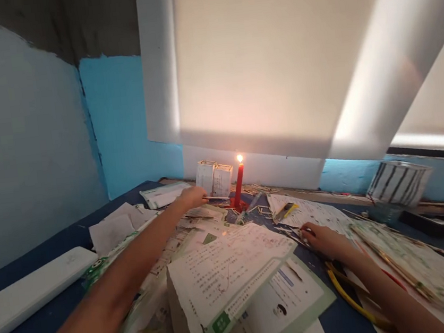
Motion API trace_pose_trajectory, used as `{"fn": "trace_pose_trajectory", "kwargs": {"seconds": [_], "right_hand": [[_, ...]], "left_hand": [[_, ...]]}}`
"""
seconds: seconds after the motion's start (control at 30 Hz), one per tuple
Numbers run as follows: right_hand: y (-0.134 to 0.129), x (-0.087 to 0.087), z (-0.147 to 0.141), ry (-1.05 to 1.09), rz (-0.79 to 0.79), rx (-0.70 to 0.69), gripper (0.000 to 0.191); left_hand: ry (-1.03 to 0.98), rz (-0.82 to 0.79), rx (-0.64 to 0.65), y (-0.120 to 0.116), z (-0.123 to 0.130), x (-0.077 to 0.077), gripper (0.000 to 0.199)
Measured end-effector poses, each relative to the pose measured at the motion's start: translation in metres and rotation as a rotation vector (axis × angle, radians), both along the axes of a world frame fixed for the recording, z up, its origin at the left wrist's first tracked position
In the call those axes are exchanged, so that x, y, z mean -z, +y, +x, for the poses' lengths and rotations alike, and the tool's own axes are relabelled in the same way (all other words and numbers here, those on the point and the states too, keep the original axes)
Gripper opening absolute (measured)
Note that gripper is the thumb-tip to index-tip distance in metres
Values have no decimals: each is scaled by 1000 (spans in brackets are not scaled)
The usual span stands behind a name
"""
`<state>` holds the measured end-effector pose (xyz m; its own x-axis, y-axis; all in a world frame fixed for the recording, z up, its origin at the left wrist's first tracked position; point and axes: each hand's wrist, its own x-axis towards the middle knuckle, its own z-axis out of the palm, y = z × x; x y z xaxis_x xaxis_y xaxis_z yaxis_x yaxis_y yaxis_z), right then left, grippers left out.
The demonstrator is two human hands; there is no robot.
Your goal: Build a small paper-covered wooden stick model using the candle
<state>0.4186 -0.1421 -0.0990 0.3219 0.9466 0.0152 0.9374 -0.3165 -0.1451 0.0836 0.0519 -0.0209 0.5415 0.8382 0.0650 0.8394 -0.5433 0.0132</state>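
Observation:
My left hand reaches far forward, fingers closed round a thin stick that points right, toward the foot of a red candle. The candle stands upright and burns, with red wax pooled at its base. Just behind the stick are two small white paper-covered boxes. On the right, my right hand is low over the table, fingertips pinched together; what they hold is too small to make out. A yellow utility knife lies beyond it, and several thin sticks are scattered between candle and hand.
Torn printed sheets cover the middle of the blue table. A long white case lies at left. To the right are a yellow-handled tool, a striped box and a dark block. A pale blind hangs behind the candle.

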Motion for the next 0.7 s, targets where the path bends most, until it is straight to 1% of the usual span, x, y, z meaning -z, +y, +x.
{"fn": "trace_pose_trajectory", "kwargs": {"seconds": [0.07,0.17,0.3,0.4,0.47,0.57,0.63,0.7], "right_hand": [[1,1,2,6,-12,2,34],[2,1,2,-5,-43,-11,34],[2,-4,-1,-11,-54,-4,33],[1,-8,-2,-4,-54,23,33],[-1,-11,-2,4,-42,48,34],[-5,-18,-1,7,37,72,33],[-8,-25,-3,-3,193,93,31],[-11,-35,-9,21,444,115,30]], "left_hand": [[22,-4,-21,8,15,6,29],[59,-11,-8,12,31,16,30],[68,-38,5,13,37,27,31],[-10,-56,14,12,36,31,31],[-113,-70,26,11,33,27,31],[-346,-114,61,8,29,13,31],[-539,-166,113,2,25,-2,30],[-737,-224,188,-11,19,-18,30]]}}
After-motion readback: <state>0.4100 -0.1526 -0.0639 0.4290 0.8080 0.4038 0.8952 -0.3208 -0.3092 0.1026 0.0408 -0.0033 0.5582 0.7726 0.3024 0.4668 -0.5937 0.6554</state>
